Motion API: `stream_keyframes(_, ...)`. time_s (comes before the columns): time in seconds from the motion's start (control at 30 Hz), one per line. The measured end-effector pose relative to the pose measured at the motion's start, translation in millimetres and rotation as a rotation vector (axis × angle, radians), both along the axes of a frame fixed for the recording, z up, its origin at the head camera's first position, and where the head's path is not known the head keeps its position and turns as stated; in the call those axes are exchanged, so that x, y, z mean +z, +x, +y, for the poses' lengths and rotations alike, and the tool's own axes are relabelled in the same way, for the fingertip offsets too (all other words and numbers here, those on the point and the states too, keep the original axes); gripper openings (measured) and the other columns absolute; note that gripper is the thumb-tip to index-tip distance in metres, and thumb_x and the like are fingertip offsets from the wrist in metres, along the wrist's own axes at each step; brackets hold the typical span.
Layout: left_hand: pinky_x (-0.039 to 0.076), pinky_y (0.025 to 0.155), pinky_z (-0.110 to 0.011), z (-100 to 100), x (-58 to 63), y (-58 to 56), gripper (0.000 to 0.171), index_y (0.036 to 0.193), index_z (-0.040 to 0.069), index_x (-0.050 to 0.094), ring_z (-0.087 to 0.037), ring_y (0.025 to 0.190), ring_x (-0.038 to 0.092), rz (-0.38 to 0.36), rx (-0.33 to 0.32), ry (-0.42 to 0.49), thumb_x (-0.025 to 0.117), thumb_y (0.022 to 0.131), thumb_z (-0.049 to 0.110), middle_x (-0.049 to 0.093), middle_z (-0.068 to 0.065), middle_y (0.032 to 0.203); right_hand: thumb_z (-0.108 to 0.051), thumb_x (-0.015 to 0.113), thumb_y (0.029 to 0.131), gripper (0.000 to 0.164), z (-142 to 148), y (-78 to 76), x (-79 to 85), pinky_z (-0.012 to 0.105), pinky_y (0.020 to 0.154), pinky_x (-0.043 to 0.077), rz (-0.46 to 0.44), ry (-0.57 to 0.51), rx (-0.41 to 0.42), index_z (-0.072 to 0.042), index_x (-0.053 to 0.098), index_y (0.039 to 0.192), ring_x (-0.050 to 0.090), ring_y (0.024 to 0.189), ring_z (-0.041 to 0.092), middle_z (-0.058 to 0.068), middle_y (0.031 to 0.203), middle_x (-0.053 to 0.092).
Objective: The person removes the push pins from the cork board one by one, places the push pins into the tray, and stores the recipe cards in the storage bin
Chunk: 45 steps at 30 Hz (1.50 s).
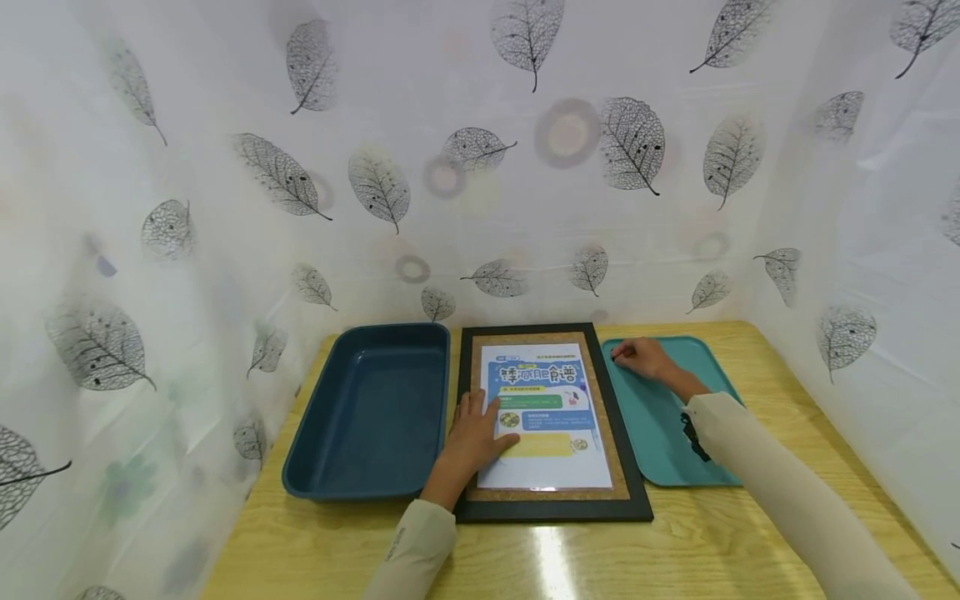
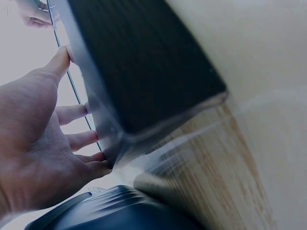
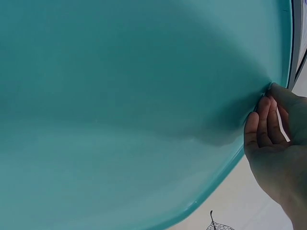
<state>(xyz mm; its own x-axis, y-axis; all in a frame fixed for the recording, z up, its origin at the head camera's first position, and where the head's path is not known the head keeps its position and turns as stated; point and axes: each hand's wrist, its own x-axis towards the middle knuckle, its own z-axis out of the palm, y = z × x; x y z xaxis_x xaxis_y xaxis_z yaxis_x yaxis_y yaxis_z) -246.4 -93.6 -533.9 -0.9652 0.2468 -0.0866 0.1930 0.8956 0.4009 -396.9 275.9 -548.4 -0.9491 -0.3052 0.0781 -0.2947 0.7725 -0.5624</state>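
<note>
My left hand (image 1: 474,435) rests with spread fingers on the left side of a black-framed cork board (image 1: 555,510). A printed sheet (image 1: 545,473) with coloured boxes and Chinese text lies on the cork, partly under the fingers. To the right, my right hand (image 1: 645,358) is at the far left corner of a shallow teal tray (image 1: 660,433). Its thumb and fingertips pinch a small dark object (image 1: 615,357), low over the tray. The fingers hide most of that object, and I cannot tell what it is.
A deep dark blue bin (image 1: 367,492) stands left of the board, close to my left forearm. All three lie side by side on a wooden table (image 1: 510,558). Whitish curtains (image 1: 480,233) with a leaf print hang behind and along both sides.
</note>
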Motion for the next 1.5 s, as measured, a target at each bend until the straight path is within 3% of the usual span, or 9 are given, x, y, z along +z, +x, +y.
stream_keyframes(0.53,0.024,0.123,-0.058,0,-0.4,0.0,0.084,0.159,0.006,0.04,-0.046,0.156,0.016,-0.002,0.011,-0.019,0.071,0.096,0.051,0.024,-0.024,0.168,-0.005,0.069,0.098,0.015,3,1.6,0.7,0.052,0.085,0.057,0.004,-0.028,0.003,0.006,0.074,0.108,0.071,0.095,0.037,0.021,0.101,0.074)
stream_keyframes(1.1,0.025,0.123,-0.057,-1,-2.0,-0.1,0.083,0.159,0.006,0.04,-0.046,0.156,0.014,0.012,0.013,-0.005,0.072,0.096,0.05,0.023,-0.023,0.168,-0.006,0.073,0.095,0.015,-14,14.6,9.5,0.048,0.084,0.059,0.052,0.01,0.07,0.005,0.076,0.106,0.072,0.092,0.033,0.018,0.099,0.076)
stream_keyframes(1.5,0.023,0.123,-0.058,1,-1.7,-0.2,0.083,0.16,0.007,0.04,-0.046,0.156,0.013,0.001,0.014,-0.012,0.071,0.096,0.051,0.022,-0.023,0.169,-0.006,0.076,0.094,0.015,-26,23.9,10.3,0.041,0.075,0.059,0.058,-0.033,0.151,0.003,0.076,0.105,0.071,0.086,0.025,0.011,0.094,0.076)
